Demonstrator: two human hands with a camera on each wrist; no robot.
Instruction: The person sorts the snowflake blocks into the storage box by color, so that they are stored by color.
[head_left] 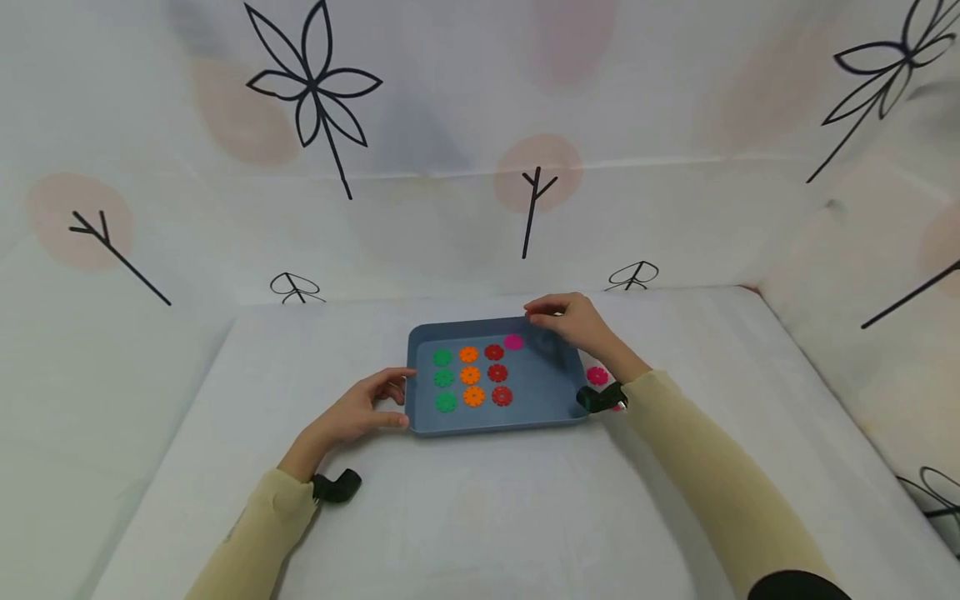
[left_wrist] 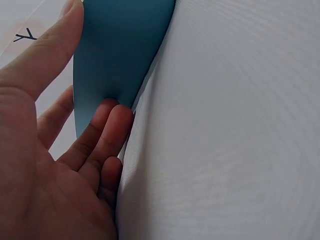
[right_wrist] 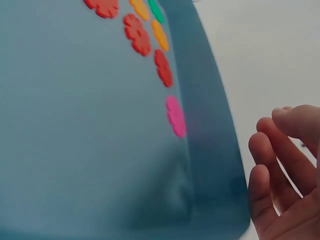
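A blue-grey tray [head_left: 540, 392] holds columns of green, orange and red flower-shaped discs [head_left: 497, 373]. One pink disc [head_left: 513, 342] lies near its far wall, right of the red column. My left hand [head_left: 367, 408] rests against the tray's left side; in the left wrist view its bent fingertips [left_wrist: 120, 120] touch the outer wall, with the thumb spread apart from them. Over the far rim, toward the right corner, hovers my right hand [head_left: 573, 321]. Its fingers are loosely bent, and no disc shows between them in the right wrist view.
A pink disc [head_left: 597, 376] lies on the white cloth just right of the tray. Another bit of pink shows beside the dark right wrist strap [head_left: 600, 398], mostly hidden. Patterned white fabric [head_left: 420, 233] rises behind the table and at both sides.
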